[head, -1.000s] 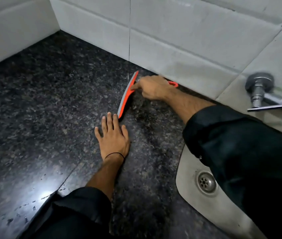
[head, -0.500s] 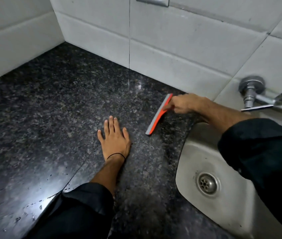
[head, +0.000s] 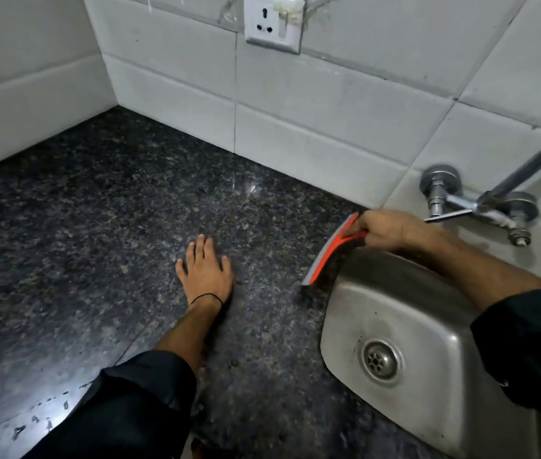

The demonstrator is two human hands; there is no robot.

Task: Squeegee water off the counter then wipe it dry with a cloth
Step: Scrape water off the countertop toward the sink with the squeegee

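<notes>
Swept across from the back wall, the orange squeegee (head: 330,251) now sits right of centre with its grey blade at the near-left rim of the steel sink (head: 428,309). The right hand (head: 391,230) has its fingers curled round the handle, just below the tap (head: 441,193). The left hand (head: 206,271) has not shifted; it lies palm down in the middle of the frame, fingers straight on the dark granite counter (head: 97,243). From where I stand, this stroke looks about finished, the water pushed to the basin's edge. A few water drops (head: 47,422) still glint at lower left, so more passes seem needed. No cloth is in sight.
</notes>
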